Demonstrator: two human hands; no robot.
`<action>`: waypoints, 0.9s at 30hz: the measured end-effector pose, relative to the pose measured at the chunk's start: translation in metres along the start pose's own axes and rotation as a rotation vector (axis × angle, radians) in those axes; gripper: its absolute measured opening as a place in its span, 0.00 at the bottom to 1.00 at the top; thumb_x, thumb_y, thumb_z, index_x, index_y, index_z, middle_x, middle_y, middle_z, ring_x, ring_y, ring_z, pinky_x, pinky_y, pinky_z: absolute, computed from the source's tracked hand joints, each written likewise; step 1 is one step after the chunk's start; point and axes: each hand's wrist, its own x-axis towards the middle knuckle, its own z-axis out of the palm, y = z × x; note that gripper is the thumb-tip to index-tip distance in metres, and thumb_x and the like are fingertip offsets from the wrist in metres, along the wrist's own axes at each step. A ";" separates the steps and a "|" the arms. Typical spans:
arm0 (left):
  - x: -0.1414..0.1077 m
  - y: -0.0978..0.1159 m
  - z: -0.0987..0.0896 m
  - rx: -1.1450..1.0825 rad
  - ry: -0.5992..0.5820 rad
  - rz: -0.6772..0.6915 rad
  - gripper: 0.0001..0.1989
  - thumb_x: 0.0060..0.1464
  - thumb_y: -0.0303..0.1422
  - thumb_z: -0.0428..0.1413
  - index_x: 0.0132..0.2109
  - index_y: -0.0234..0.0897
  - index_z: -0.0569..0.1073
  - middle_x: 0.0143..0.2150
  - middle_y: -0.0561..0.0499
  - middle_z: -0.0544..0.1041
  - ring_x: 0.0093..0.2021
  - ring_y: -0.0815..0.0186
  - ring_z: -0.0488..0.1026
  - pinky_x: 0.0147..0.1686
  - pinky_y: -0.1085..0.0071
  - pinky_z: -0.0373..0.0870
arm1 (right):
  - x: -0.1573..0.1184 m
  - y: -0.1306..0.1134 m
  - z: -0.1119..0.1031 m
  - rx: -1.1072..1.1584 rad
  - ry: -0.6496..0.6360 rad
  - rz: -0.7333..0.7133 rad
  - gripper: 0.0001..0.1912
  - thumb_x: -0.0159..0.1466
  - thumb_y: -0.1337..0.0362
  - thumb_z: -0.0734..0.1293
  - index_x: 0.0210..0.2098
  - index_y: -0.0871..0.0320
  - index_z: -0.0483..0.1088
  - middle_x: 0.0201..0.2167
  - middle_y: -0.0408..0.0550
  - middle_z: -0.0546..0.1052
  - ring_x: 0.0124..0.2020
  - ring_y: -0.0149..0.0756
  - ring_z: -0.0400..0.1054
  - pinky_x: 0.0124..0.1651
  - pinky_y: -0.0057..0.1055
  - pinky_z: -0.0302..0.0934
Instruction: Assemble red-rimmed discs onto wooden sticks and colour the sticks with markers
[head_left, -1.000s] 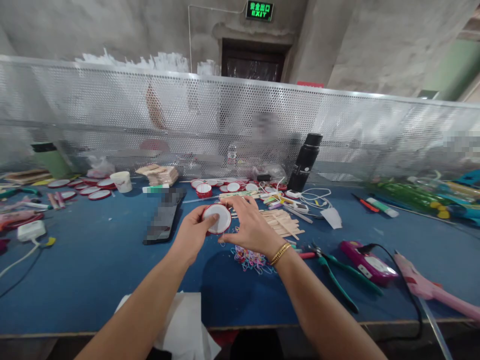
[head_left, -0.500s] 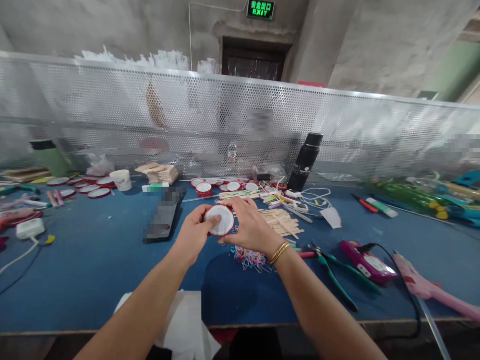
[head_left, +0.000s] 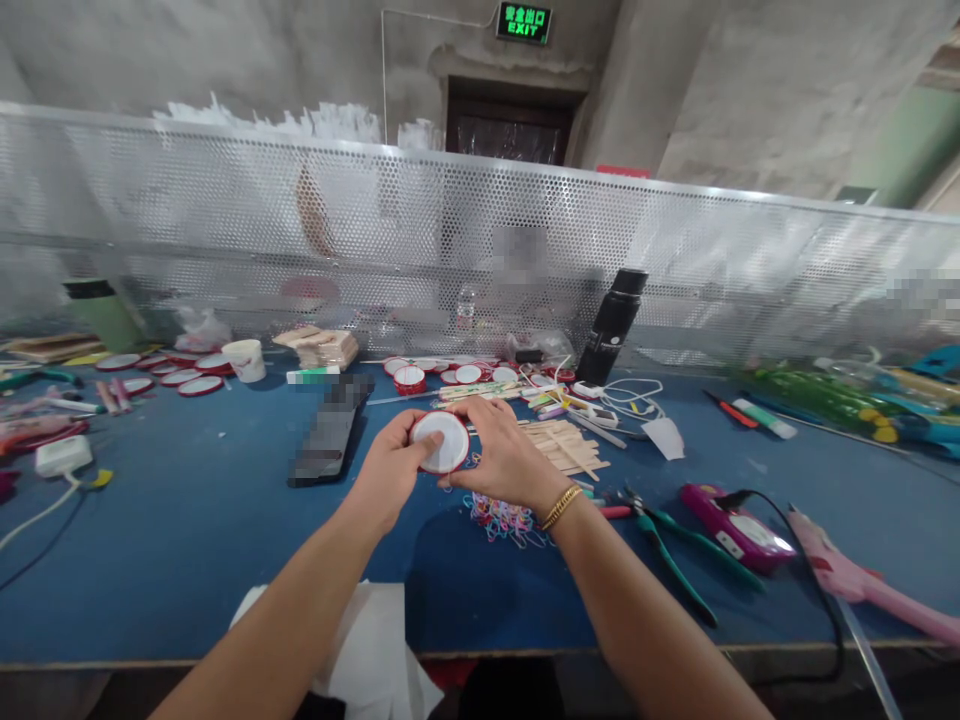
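Observation:
A white round disc with a red rim point(head_left: 451, 448) is held up above the blue table, its flat face turned toward me. My left hand point(head_left: 390, 468) grips its left side, the thumb pressed on the white face and the fingers behind it. From the right, my right hand point(head_left: 504, 450) curves round the edge, fingers at the top and thumb at the bottom. A gold bracelet point(head_left: 561, 506) circles my right wrist. Just below that hand lies a heap of small coloured rubber bands point(head_left: 504, 522). Beyond it are wooden craft sticks point(head_left: 566, 446).
A phone point(head_left: 330, 440) lies left of my hands. Similar discs point(head_left: 409, 378) sit at the back. A black bottle point(head_left: 611, 328) stands behind. Green-handled pliers point(head_left: 671, 560), a purple device point(head_left: 739, 525) and a pink glue gun point(head_left: 847, 575) lie right. White paper point(head_left: 371, 640) hangs at the front edge.
Almost nothing differs. Both hands keep the disc in the same place, and the whole view has shifted very slightly.

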 end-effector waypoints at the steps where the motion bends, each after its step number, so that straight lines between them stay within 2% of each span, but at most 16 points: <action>1: -0.001 0.001 0.000 -0.004 -0.004 0.001 0.15 0.41 0.36 0.66 0.39 0.36 0.77 0.33 0.52 0.77 0.33 0.65 0.71 0.33 0.70 0.68 | 0.000 0.001 0.000 0.005 0.003 -0.002 0.39 0.49 0.51 0.81 0.54 0.53 0.64 0.51 0.52 0.74 0.55 0.50 0.68 0.62 0.50 0.53; 7: -0.003 0.002 0.002 -0.056 0.012 -0.003 0.16 0.41 0.36 0.67 0.38 0.36 0.77 0.33 0.52 0.78 0.32 0.66 0.70 0.33 0.71 0.68 | 0.000 0.003 0.003 0.080 0.028 0.043 0.37 0.47 0.54 0.82 0.51 0.53 0.65 0.49 0.51 0.74 0.52 0.48 0.68 0.58 0.48 0.58; 12: -0.002 0.002 0.001 -0.139 0.028 -0.001 0.16 0.39 0.36 0.69 0.36 0.36 0.77 0.31 0.54 0.76 0.30 0.67 0.70 0.30 0.72 0.67 | 0.004 0.001 0.007 0.345 0.027 0.116 0.29 0.52 0.55 0.79 0.47 0.54 0.67 0.45 0.48 0.75 0.46 0.42 0.70 0.51 0.42 0.64; 17: -0.001 0.003 0.001 -0.186 0.044 -0.004 0.18 0.38 0.37 0.69 0.37 0.36 0.77 0.33 0.53 0.77 0.31 0.66 0.71 0.30 0.72 0.67 | 0.006 0.008 0.015 0.505 0.026 0.163 0.28 0.50 0.56 0.80 0.46 0.55 0.67 0.43 0.46 0.76 0.43 0.39 0.71 0.51 0.41 0.67; 21: -0.001 0.004 0.002 -0.196 0.058 0.004 0.20 0.37 0.37 0.70 0.39 0.36 0.77 0.33 0.53 0.78 0.32 0.67 0.71 0.32 0.72 0.67 | 0.006 0.016 0.024 0.611 0.050 0.203 0.24 0.52 0.59 0.78 0.44 0.54 0.68 0.43 0.45 0.76 0.44 0.37 0.72 0.51 0.40 0.68; 27: 0.001 0.002 0.001 -0.214 0.069 0.025 0.22 0.36 0.39 0.72 0.39 0.36 0.77 0.33 0.54 0.77 0.32 0.68 0.70 0.33 0.73 0.67 | 0.007 0.017 0.038 0.882 0.085 0.336 0.19 0.51 0.60 0.77 0.38 0.54 0.68 0.35 0.41 0.76 0.37 0.33 0.71 0.45 0.34 0.68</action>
